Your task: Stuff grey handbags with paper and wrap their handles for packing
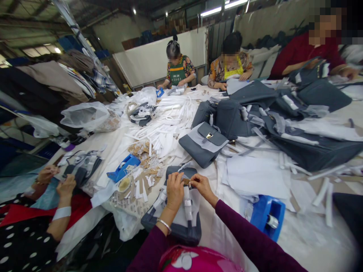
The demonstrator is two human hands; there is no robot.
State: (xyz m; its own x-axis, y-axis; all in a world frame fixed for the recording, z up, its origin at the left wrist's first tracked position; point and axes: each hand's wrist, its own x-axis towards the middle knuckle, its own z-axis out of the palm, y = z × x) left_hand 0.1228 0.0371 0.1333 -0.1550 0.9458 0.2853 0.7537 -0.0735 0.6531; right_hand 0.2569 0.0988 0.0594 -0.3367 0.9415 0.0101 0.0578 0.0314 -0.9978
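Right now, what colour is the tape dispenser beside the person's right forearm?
The tape dispenser is bright blue; it shows best in the head view.

A grey flap handbag with a gold clasp (203, 143) sits on the white-covered worktable (317, 236). Right of the handbag: a heap of dark grey bags (312, 151), and nearer the table edge a blue tape dispenser (268, 217). Left of it: white strap strips (167, 128), a second blue tape dispenser (123, 168) and a clear plastic bag (85, 115). Beyond the handbag, a co-worker in a green apron (178, 68) and one in a yellow apron (230, 66) work seated. Further left, hanging garments (48, 77) line the wall.
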